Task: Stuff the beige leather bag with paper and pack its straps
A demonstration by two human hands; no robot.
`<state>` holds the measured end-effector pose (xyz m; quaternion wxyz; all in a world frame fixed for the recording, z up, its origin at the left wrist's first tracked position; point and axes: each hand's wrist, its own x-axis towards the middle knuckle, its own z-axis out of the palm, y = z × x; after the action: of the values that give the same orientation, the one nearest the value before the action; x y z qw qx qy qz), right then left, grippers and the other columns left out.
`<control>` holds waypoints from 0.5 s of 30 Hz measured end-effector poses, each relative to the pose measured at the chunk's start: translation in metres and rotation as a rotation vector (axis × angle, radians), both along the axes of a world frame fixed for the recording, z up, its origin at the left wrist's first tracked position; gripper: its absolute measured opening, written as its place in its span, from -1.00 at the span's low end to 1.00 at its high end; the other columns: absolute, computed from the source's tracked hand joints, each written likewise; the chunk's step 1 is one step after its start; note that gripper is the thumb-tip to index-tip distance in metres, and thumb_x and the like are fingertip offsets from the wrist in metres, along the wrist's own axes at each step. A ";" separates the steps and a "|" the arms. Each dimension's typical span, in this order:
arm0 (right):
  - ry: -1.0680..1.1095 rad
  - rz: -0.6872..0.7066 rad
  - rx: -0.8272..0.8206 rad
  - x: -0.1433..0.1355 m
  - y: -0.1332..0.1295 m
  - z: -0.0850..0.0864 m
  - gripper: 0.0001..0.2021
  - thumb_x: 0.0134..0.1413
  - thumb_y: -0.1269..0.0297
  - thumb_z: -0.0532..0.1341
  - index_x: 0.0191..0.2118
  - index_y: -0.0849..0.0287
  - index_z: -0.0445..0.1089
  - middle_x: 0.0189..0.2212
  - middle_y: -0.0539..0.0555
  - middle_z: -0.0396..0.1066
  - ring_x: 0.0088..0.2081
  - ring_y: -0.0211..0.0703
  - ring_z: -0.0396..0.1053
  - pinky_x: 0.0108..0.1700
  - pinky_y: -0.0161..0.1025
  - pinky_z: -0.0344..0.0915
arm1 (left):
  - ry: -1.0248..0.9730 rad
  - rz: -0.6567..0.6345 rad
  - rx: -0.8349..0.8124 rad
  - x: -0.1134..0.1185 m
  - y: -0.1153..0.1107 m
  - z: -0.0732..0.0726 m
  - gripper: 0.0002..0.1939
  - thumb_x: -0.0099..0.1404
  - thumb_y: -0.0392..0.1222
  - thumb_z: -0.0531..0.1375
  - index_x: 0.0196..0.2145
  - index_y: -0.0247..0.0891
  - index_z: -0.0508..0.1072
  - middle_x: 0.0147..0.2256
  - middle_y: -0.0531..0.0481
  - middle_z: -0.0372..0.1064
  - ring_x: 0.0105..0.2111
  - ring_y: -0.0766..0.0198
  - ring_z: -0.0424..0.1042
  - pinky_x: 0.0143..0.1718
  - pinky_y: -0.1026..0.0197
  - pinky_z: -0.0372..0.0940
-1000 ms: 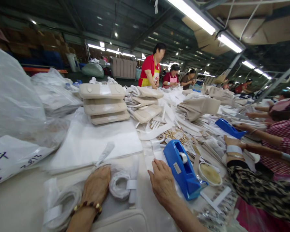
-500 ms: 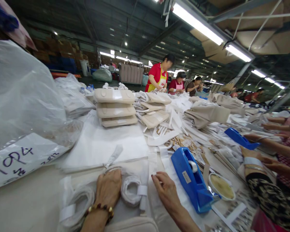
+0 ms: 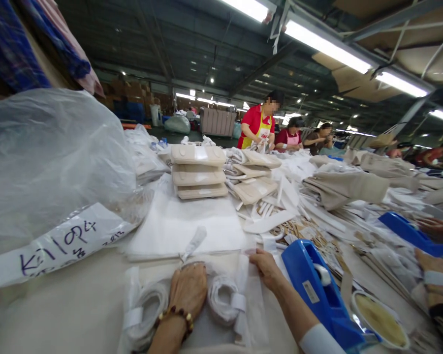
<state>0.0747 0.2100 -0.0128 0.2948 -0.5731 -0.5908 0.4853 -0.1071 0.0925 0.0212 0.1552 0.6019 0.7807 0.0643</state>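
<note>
A beige bag [image 3: 192,339] wrapped in thin translucent sheeting lies in front of me. On it are two coiled white-wrapped straps, a left coil [image 3: 147,314] and a right coil [image 3: 226,300], each with a white band. Between the coils, my left hand [image 3: 189,290] with a beaded bracelet is closed over the bag's top; its fingertips are hidden. A translucent tag [image 3: 194,243] sticks up just beyond its knuckles. To the right, my right hand [image 3: 268,269] has its fingers pinched at the edge of the translucent sheet [image 3: 256,305]. A blue tape dispenser [image 3: 317,295] stands beside that forearm.
Beyond the bag lies a stack of white sheets [image 3: 188,221] with folded beige bags [image 3: 199,174] piled behind. A large plastic sack [image 3: 55,162] fills the left. A bowl [image 3: 382,319], another blue dispenser [image 3: 413,233] and a co-worker's arm [image 3: 441,275] are at right.
The view has swung left, so things sit further right. My right hand has gone from spread fingers to a pinch at the sheet's edge. My left hand stays on the bag.
</note>
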 end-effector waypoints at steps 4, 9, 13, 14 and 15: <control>0.161 0.215 0.009 -0.002 -0.022 0.002 -0.68 -0.23 0.21 0.22 -0.26 0.19 0.44 -0.48 0.00 0.47 -0.43 -0.17 0.39 -0.34 -0.27 0.33 | -0.014 -0.024 -0.023 -0.002 0.000 0.002 -0.64 0.31 -0.31 -0.22 -0.29 -0.25 0.36 -0.23 -0.07 0.42 -0.13 0.13 0.37 -0.09 0.02 0.12; 0.226 0.350 0.049 -0.006 -0.033 -0.005 -0.70 -0.22 0.18 0.26 -0.28 0.20 0.48 -0.43 0.04 0.49 -0.34 -0.07 0.42 -0.27 -0.19 0.36 | 0.006 -0.045 -0.034 -0.002 0.000 0.015 -0.58 0.33 -0.31 -0.28 -0.31 -0.26 0.36 -0.28 -0.09 0.45 -0.19 0.12 0.41 -0.12 0.01 0.15; 0.193 0.328 0.176 -0.014 -0.044 0.001 -0.76 -0.16 0.15 0.25 -0.38 0.20 0.49 -0.50 0.03 0.48 -0.42 -0.10 0.42 -0.39 -0.25 0.36 | 0.029 -0.096 -0.007 -0.003 -0.005 0.017 -0.57 0.31 -0.37 -0.26 -0.28 -0.25 0.40 -0.27 -0.08 0.46 -0.18 0.14 0.41 -0.12 0.02 0.18; 0.168 0.304 0.225 -0.017 -0.048 0.004 -0.77 -0.14 0.14 0.24 -0.40 0.19 0.50 -0.51 0.03 0.48 -0.44 -0.11 0.42 -0.42 -0.26 0.36 | 0.035 -0.119 0.005 -0.004 -0.007 0.015 -0.56 0.29 -0.40 -0.24 -0.26 -0.25 0.41 -0.24 -0.09 0.46 -0.16 0.14 0.41 -0.10 0.02 0.18; 0.137 0.260 0.288 -0.019 -0.051 0.007 -0.78 -0.11 0.14 0.23 -0.42 0.18 0.50 -0.53 0.02 0.47 -0.44 -0.12 0.43 -0.43 -0.27 0.36 | 0.053 -0.157 0.011 -0.007 -0.008 0.010 -0.55 0.27 -0.43 -0.23 -0.20 -0.24 0.42 -0.18 -0.09 0.45 -0.11 0.14 0.39 -0.07 0.02 0.17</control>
<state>0.0555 0.1593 -0.0058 0.3481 -0.4094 -0.7017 0.4678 -0.1136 0.0844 0.0316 0.1360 0.6634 0.7347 0.0403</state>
